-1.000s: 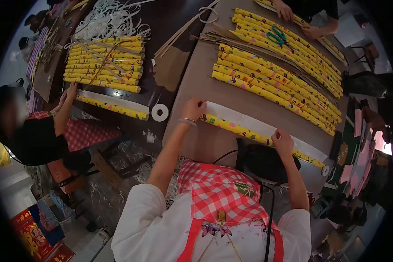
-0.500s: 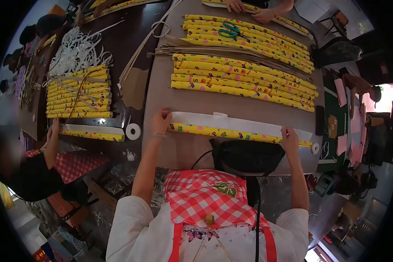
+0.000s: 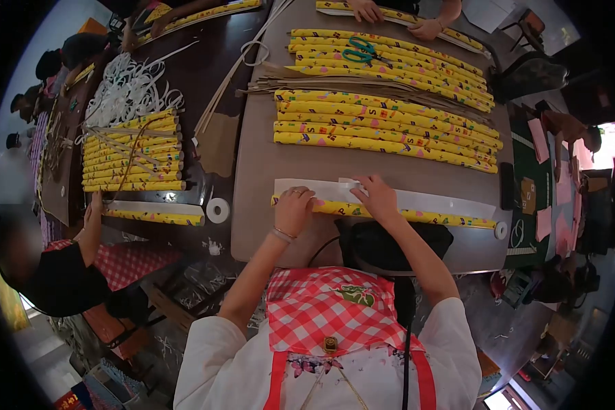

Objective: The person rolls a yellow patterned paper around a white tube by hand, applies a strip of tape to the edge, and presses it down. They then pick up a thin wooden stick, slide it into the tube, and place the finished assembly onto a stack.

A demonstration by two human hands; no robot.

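Note:
A partly rolled sheet of yellow patterned wrapping paper (image 3: pixel 430 218) lies across the table in front of me, its white underside (image 3: pixel 451 203) facing up along the far edge. My left hand (image 3: pixel 295 206) bends over the roll near its left end, fingers curled onto it. Closer to the middle, my right hand (image 3: pixel 379 198) pinches at a small white tab (image 3: pixel 349 184) on the sheet's far edge; the fingertips partly hide it. By the roll's right end sits a small white tape roll (image 3: pixel 501 230).
Finished yellow rolls (image 3: pixel 383 130) lie in rows beyond, with brown strips (image 3: pixel 362 89) and green-handled scissors (image 3: pixel 359 50). A black pouch (image 3: pixel 396 246) rests at the near edge, a phone (image 3: pixel 506 186) at right. Co-workers' hands (image 3: pixel 427 29) work opposite, and another person (image 3: pixel 55 253) sits left.
My right hand has moved left from the roll's right end to the white tab. My left hand has shifted right from the sheet's left corner onto the roll.

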